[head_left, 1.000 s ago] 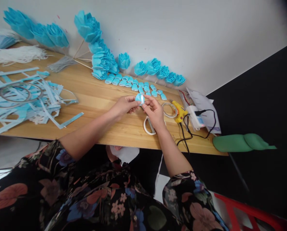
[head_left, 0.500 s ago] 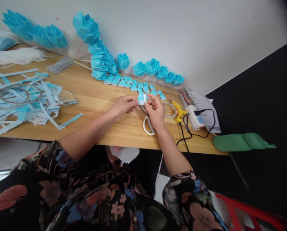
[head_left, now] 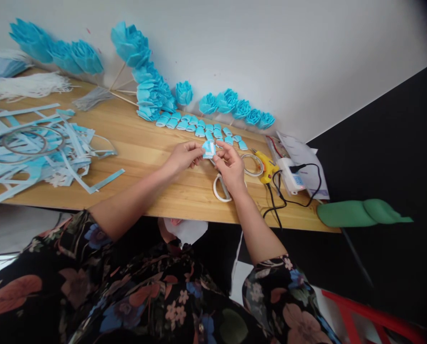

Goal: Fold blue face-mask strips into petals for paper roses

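A small light-blue paper petal (head_left: 209,149) is pinched between my two hands above the wooden table (head_left: 156,181). My left hand (head_left: 183,157) grips its left side with closed fingers. My right hand (head_left: 231,167) holds its right side, thumb and fingers pressed together. Just beyond the hands lies a row of several finished blue petals (head_left: 199,127). White-handled scissors (head_left: 221,187) rest on the table under my right wrist.
A yellow glue gun (head_left: 267,165) with black cord, a tape roll (head_left: 252,163) and a white power strip (head_left: 291,176) lie to the right. Blue paper flowers (head_left: 231,106) line the wall. Cut blue strips (head_left: 44,148) pile at the left. A green object (head_left: 360,212) sits off the table's right end.
The petal has been turned and shifted slightly between my fingers; both hands stay at the same spot above the table.
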Tool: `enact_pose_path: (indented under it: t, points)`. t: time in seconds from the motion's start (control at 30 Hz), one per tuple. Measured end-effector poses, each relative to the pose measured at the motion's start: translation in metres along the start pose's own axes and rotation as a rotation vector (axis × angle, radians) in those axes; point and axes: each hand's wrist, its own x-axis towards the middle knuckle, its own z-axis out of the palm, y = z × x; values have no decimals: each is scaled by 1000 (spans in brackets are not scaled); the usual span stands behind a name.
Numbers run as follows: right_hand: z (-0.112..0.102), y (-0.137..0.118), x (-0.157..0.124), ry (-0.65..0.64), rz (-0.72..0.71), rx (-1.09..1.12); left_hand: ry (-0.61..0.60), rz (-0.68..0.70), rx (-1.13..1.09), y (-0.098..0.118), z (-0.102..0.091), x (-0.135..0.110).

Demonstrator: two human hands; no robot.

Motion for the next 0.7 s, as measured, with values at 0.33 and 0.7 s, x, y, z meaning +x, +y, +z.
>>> enact_pose_path:
  t: [0.33,0.7]
  points:
    - [-2,2,1,25,-6,-31,-41,2,32,1,0,0]
    - [-1,-4,-4,112,-151,-237,12,63,48,-1,-2,0]
